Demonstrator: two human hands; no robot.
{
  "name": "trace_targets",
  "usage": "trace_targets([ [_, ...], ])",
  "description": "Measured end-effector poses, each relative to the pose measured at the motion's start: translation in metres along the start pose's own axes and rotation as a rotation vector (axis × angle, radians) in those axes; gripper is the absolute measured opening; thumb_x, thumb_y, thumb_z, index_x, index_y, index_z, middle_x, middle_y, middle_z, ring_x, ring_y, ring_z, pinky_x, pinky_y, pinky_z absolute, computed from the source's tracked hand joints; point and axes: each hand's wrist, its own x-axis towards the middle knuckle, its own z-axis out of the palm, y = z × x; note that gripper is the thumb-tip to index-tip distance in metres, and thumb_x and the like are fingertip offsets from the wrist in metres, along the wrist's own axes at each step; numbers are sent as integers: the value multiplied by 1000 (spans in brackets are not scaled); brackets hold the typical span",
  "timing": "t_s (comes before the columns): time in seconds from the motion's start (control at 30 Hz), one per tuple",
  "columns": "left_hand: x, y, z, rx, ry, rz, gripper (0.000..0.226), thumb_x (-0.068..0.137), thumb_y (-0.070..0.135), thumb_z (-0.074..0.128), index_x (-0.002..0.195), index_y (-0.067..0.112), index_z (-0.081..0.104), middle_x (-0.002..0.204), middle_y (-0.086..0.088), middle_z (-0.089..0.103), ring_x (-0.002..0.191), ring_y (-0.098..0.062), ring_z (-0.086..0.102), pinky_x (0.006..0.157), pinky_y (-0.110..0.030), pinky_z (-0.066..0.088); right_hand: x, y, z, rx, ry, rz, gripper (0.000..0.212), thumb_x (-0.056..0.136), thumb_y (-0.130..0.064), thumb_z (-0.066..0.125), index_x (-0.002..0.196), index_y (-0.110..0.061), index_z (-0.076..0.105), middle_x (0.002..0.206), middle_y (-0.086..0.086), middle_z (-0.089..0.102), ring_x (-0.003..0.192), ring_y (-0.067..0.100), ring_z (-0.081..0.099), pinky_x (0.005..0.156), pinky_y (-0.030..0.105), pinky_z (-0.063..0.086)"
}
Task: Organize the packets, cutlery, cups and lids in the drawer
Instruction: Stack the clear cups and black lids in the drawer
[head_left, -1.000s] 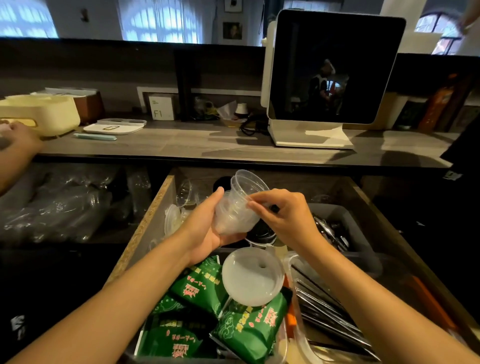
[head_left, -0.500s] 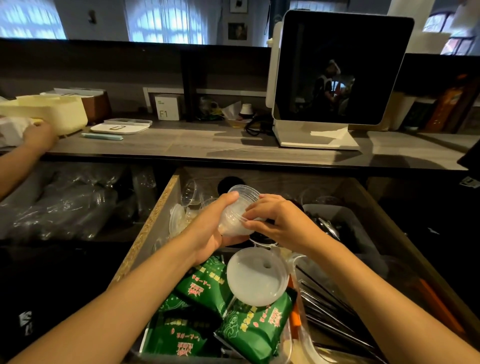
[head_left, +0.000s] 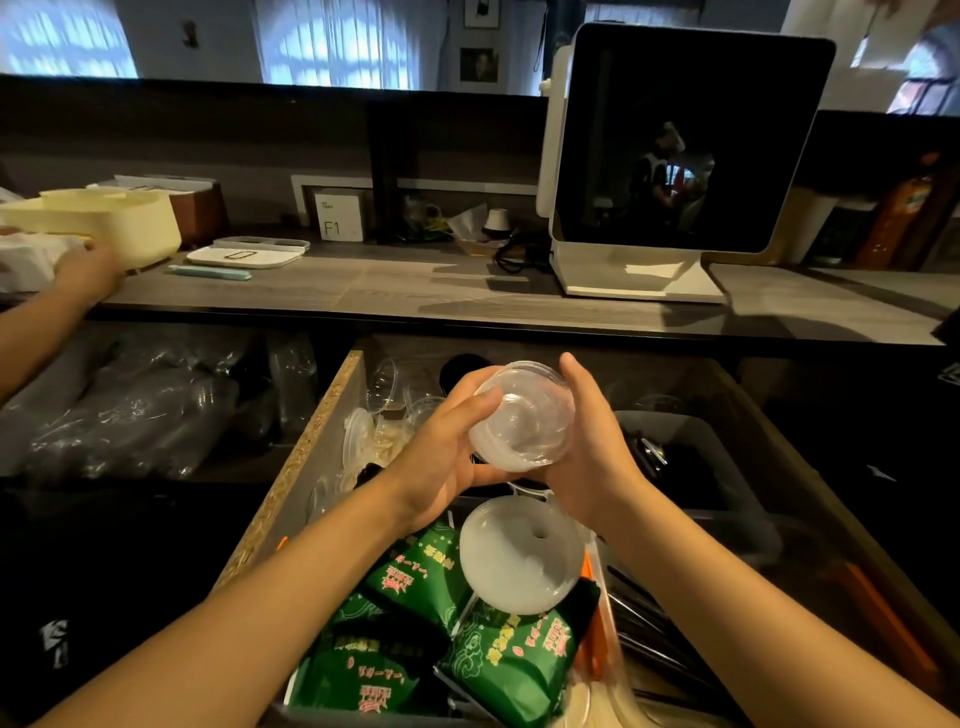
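Head view: stack of clear cups (head_left: 521, 415) is clasped btwn left hand (head_left: 447, 457) & right hand (head_left: 587, 457), fingers curled round it, above drawer's (head_left: 291, 467) far end, prob. so cups are kept nested before stowing

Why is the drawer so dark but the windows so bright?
Head view: daylight blows out the windows behind, leaving the drawer dim; the dark screen mirrors a blurry person; the clear cup between left hand and right hand glints; wide-angle edges bend.
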Motion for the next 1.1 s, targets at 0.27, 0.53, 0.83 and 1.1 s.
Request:
trace_targets([
  [0.27, -2, 0, 2, 106, -28, 111, 41, 95, 36, 51, 136, 32, 53, 138, -4, 57, 125, -25, 60, 95, -49, 56, 0, 2, 1, -99, 83, -141, 47, 97, -52, 46, 107, -13, 71, 97, 11, 75, 89, 24, 73, 75, 37, 56],
  [0.53, 0, -2, 9, 102, 120, 173, 34, 93, 41, 52, 122, 29, 64, 123, -8, 67, 112, -27, 66, 95, -51, 54, -6, 6, 17, -319, 149, -408, 41, 101, -44, 43, 89, -21, 74, 87, 2, 75, 84, 19, 72, 79, 36, 58],
  [0.83, 12, 26, -30, -4, 585, 103, 21, 99, 42, 55, 103, 26, 68, 115, -14, 67, 103, -39, 68, 65, -48, 62, 49, -3, -23, -443, 247, -146, 32, 100, -47, 44, 95, -23, 66, 105, 5, 68, 102, 24, 64, 96, 47, 51],
  [1.1, 21, 18, -57, -129, 684, -9, 23, 99, 43, 57, 108, 22, 63, 125, -15, 57, 100, -40, 65, 54, -43, 61, 114, -2, -53, -1130, 269, -148, 45, 91, -29, 68, 129, -6, 60, 126, 10, 65, 115, 23, 60, 91, 28, 46],
])
